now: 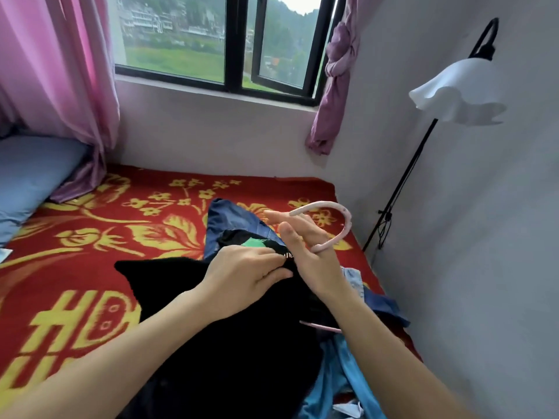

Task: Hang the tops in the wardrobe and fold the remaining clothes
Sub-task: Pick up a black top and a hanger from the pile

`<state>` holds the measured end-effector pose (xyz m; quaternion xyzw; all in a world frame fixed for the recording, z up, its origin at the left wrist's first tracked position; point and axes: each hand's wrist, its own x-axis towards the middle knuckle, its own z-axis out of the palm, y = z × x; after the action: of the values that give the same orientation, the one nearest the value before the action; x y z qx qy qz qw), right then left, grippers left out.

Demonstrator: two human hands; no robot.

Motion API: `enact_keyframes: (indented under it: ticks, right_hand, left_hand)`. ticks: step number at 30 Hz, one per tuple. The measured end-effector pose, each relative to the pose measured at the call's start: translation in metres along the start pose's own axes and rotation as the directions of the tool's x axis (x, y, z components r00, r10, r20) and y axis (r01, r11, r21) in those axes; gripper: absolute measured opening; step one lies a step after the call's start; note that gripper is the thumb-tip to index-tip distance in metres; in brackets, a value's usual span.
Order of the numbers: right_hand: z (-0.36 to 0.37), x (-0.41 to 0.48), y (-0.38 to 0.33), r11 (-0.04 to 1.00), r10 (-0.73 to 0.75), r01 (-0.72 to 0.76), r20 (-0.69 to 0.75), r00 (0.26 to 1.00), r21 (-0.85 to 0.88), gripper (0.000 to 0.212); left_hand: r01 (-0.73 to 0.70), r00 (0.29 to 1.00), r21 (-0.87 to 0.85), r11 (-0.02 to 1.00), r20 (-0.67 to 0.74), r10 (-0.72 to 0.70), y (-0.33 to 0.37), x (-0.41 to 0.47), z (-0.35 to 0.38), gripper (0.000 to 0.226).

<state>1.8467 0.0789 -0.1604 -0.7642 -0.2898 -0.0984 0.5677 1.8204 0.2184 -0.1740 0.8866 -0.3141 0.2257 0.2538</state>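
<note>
A black top (230,334) with a green label at its collar lies on the bed over a pile of clothes. My left hand (242,276) pinches the black top at the collar. My right hand (305,255) holds a pink hanger (341,225) at the base of its hook, which curves up above my fingers. One pink arm of the hanger sticks out from under the black fabric. Dark blue jeans (233,219) lie behind the top, and light blue garments (341,385) lie under my right forearm.
The bed carries a red blanket (99,237) with yellow flowers. A blue pillow (27,179) sits at the left by pink curtains. A floor lamp (459,95) stands at the right against the wall. The window is straight ahead.
</note>
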Motion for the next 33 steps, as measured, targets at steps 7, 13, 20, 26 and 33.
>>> enact_keyframes:
  ticks: [7, 13, 20, 26, 33]
  right_hand:
    - [-0.008, 0.0, -0.003, 0.944, -0.238, 0.138, -0.325, 0.915, -0.301, 0.037]
    - [0.0, -0.053, 0.051, 0.804, -0.193, 0.195, 0.064, 0.979, -0.562, 0.029]
    - [0.029, -0.025, 0.05, 0.957, -0.201, 0.167, -0.132, 0.971, -0.236, 0.022]
    - [0.061, -0.026, 0.044, 0.939, -0.329, 0.322, -0.044, 0.943, -0.121, 0.031]
    - [0.073, -0.023, 0.064, 0.684, -0.534, 0.496, 0.096, 0.84, -0.534, 0.039]
  left_hand:
    - [0.148, 0.982, -0.038, 0.988, -0.112, -0.152, -0.026, 0.006, -0.023, 0.047]
    - [0.403, 0.834, -0.326, 0.855, -0.254, -0.49, -0.057, -0.001, -0.061, 0.02]
    - [0.29, 0.832, -0.486, 0.825, -0.298, -0.468, -0.047, 0.008, -0.081, 0.034]
    - [0.292, 0.777, -0.62, 0.728, -0.29, -0.559, -0.053, 0.008, -0.09, 0.041]
    - [0.287, 0.742, -0.743, 0.605, -0.228, -0.631, -0.052, 0.002, -0.088, 0.011]
